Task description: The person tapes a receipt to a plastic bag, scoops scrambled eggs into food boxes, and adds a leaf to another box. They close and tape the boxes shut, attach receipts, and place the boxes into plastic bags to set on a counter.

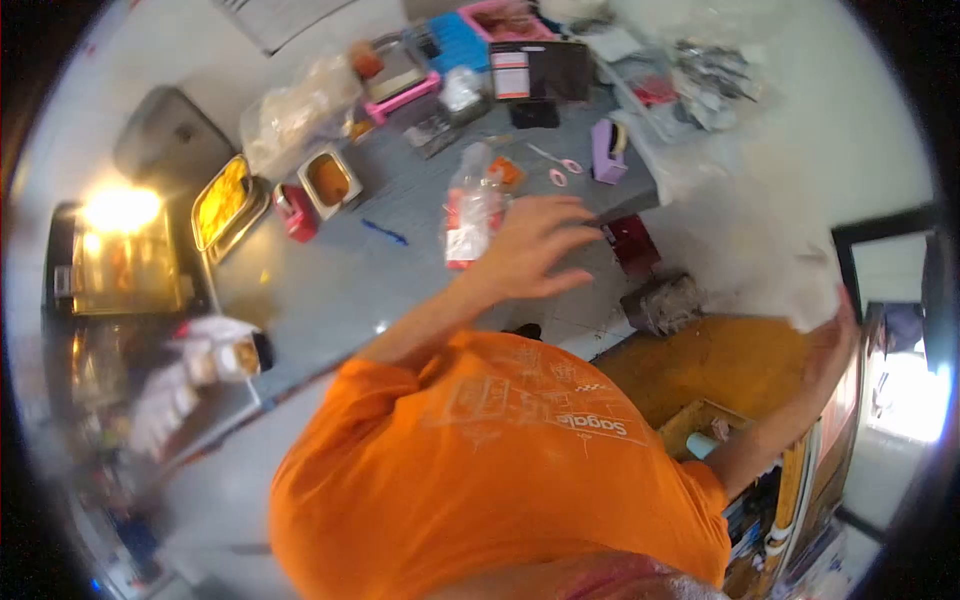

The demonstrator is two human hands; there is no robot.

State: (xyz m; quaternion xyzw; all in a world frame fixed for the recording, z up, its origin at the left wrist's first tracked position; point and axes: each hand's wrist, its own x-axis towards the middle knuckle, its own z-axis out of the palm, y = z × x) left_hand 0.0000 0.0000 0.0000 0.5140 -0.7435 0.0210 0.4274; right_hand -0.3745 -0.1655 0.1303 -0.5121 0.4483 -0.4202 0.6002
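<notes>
My left hand (540,245) is over the grey table (330,285), palm down, its fingers spread and nothing in them. Just left of it lies a clear plastic bag (475,205) with red and white contents. Far to the right, my right hand (843,315) is raised at the end of an outstretched arm. Its fingers are smeared by motion. Whitish translucent plastic (770,270) reaches up to this hand; whether the fingers grip it is unclear. Scissors (557,160) with pink handles and a purple tape dispenser (607,155) lie beyond my left hand.
A blue pen (385,233), a red object (295,212) and metal trays (330,183) are on the left part of the table. Pink baskets (402,97) and a dark screen (540,72) stand at the back. Below right is an open drawer or box (700,412).
</notes>
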